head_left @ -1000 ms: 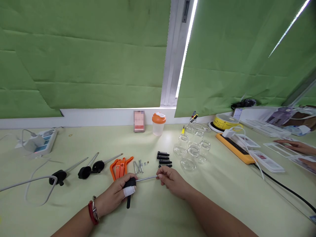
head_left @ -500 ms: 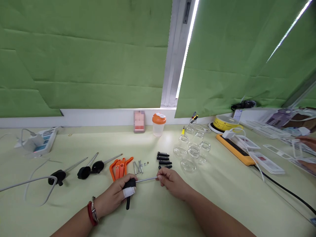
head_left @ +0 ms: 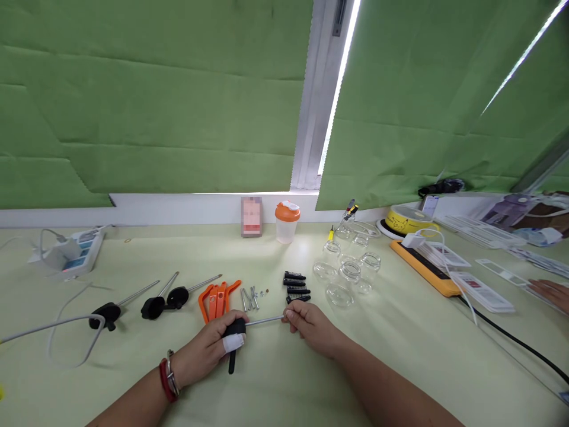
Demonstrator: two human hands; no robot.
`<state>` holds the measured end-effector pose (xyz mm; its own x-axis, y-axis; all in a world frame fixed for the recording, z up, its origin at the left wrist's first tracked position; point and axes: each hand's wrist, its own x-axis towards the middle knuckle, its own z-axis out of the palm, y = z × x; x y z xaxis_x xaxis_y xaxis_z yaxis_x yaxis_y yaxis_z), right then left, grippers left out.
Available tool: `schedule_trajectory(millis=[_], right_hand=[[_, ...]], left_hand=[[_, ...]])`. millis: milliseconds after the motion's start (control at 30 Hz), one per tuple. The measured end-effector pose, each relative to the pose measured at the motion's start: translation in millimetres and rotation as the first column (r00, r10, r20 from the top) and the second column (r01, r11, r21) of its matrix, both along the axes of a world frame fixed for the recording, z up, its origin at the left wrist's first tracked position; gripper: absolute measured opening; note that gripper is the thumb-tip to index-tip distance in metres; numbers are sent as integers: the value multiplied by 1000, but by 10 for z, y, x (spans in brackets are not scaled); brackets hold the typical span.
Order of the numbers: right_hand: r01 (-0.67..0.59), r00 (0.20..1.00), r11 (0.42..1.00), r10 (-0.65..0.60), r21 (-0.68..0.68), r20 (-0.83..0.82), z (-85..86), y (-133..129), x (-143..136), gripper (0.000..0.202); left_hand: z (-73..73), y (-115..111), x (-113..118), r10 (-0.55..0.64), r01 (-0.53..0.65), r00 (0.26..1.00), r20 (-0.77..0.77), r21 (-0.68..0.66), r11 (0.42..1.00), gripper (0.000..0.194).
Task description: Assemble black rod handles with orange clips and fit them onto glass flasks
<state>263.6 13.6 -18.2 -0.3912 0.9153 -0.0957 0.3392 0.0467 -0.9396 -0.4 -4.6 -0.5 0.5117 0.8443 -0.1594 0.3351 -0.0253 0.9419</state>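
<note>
My left hand [head_left: 221, 340] is closed round a metal rod with a black round head [head_left: 235, 327], a narrow black tab sticking out below the palm. Its thin silver shaft points right, and my right hand [head_left: 306, 325] pinches the far end, hiding the tip. To the left lie several similar rods with black heads [head_left: 153, 307]. Just beyond my left hand are orange curved handles [head_left: 217, 299], then several silver bolts [head_left: 249, 298] with small hardware beside them. Black pieces with springs [head_left: 297, 283] form a column just beyond my right fingers.
Several clear glass jars [head_left: 349, 273] stand right of centre. Behind are an orange-lidded cup [head_left: 287, 222] and a pink card [head_left: 251, 218]. A power strip with a cable [head_left: 424, 270] lies right, a white socket block [head_left: 84, 252] left. Another person's hand [head_left: 549, 293] rests at the right edge.
My hands keep the same hold on the rod, with hardly any movement. The view has shifted slightly. At the far right, the other person's hand has lowered and lies flatter.
</note>
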Motion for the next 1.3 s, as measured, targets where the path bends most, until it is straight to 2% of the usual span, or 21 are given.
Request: schedule_trajectory(millis=[233, 367, 500, 967, 1300], right_hand=[[-55, 986, 998, 53, -4, -161, -23, 12, 14, 16], [-41, 993, 999, 45, 35, -113, -16, 10, 6, 12], [-35, 997, 999, 36, 20, -63, 18, -6, -1, 14], [-23, 1000, 999, 23, 29, -16, 10, 12, -3, 22], [-29, 999, 1000, 29, 8, -22, 10, 3, -5, 19]], left_hand=[[-23, 2, -17, -3, 3, 1000, -8, 5, 1000, 29], [-9, 7, -3, -12, 12, 1000, 10, 5, 1000, 27], [11, -2, 5, -10, 10, 1000, 9, 19, 1000, 26], [43, -5, 14, -24, 24, 1000, 5, 24, 999, 24], [1, -3, -5, -29, 29, 1000, -3, 39, 999, 23]])
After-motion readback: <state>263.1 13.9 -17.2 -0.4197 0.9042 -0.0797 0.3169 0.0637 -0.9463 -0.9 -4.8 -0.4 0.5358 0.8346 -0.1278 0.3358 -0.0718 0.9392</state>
